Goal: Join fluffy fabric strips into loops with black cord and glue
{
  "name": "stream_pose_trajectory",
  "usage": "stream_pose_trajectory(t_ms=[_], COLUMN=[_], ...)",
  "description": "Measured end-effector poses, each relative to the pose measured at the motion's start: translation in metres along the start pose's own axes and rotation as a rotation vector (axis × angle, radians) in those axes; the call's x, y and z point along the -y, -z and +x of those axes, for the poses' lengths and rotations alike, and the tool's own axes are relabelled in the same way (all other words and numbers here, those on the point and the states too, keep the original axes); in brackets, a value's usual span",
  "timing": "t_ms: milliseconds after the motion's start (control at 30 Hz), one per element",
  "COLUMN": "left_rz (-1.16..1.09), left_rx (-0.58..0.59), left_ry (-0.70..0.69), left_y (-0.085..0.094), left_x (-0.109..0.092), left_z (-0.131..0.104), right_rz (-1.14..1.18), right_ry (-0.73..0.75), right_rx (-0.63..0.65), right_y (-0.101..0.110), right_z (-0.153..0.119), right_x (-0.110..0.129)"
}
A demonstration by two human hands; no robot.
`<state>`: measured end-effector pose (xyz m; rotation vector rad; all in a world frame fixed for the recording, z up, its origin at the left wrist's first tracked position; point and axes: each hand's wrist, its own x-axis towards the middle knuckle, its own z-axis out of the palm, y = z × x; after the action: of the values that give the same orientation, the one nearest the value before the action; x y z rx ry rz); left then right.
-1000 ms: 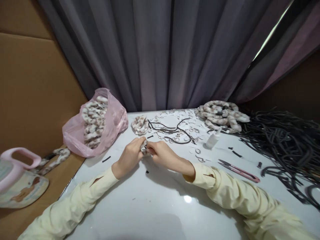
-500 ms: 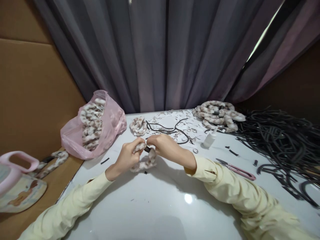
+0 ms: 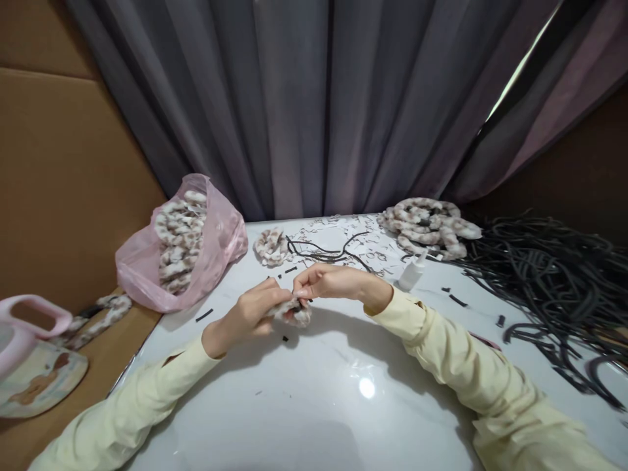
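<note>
A fluffy white-and-brown plush loop (image 3: 295, 315) is held above the white table at the centre. My left hand (image 3: 250, 309) is closed round its left part, which the fingers mostly hide. My right hand (image 3: 324, 282) pinches with thumb and forefinger at the top of the loop, where a bit of black shows; I cannot make out whether this is the black cord or tube inside. A small black scrap (image 3: 285, 339) lies just below. Behind the hands, another plush loop (image 3: 271, 247) rests on the table beside several black cords (image 3: 318, 254).
A pink plastic bag (image 3: 230, 239) full of plush loops stands at left, near a cartoon-printed cup (image 3: 46, 383). At right are a plush pile (image 3: 426, 222), a white bottle (image 3: 412, 273), a black cord heap (image 3: 549, 275) and pink-handled snips (image 3: 485, 340), partly behind my sleeve.
The plush loop has been turned and gathered into my left hand, so less of it shows. My right hand has shifted slightly right, and its forearm now covers most of the snips.
</note>
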<state>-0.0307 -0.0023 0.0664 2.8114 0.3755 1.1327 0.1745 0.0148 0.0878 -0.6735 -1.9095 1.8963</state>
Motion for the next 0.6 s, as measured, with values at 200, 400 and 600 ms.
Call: stream_pose_trajectory(t_ms=[200, 400, 600], left_rz=[0.036, -0.260, -0.393], left_rx=[0.027, 0.120, 0.237], left_ry=[0.025, 0.690, 0.762], left_y=[0.003, 0.011, 0.015], left_x=[0.003, -0.003, -0.010], left_z=[-0.003, 0.010, 0.016], right_rz=[-0.052, -0.767, -1.095], right_ry=[0.058, 0.202, 0.346], right_rx=[-0.126, -0.483, -0.493], right_y=[-0.008, -0.019, -0.024], right_z=[0.001, -0.005, -0.002], right_x=[-0.001, 0.007, 0.003])
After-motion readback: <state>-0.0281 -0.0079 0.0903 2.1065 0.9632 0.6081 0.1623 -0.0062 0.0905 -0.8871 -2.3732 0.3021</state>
